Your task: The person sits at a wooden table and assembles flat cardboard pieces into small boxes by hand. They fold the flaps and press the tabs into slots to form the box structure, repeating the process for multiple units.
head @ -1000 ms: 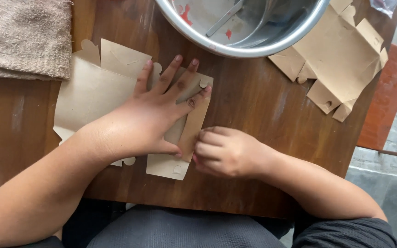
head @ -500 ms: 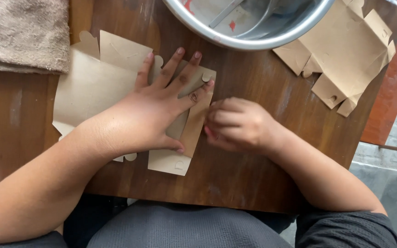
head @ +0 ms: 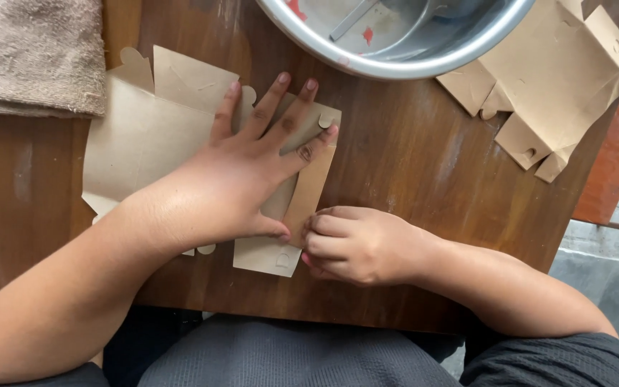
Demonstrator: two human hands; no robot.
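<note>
Both hands are being kept on a flat brown cardboard box blank (head: pixel 145 136) that is lying on the wooden table (head: pixel 410 165). The left hand (head: pixel 241 175) is being pressed flat on the blank, open, with the fingers spread and pointing to the far side; the fingertips are touching a folded side flap (head: pixel 309 190). The right hand (head: pixel 349 244) is being held curled just beside the left thumb, with the fingertips pinching the near end of this flap.

Compared with half a second ago, the right hand is being moved a little nearer to the near edge of the table, while the left hand is being kept in almost the same place.

A large metal bowl (head: pixel 395 64) is standing at the far side of the table. To its right, a second cardboard blank (head: pixel 553 79) is lying, well apart from the hands. A beige towel (head: pixel 34 54) is lying at the far left corner, touching the first blank.
</note>
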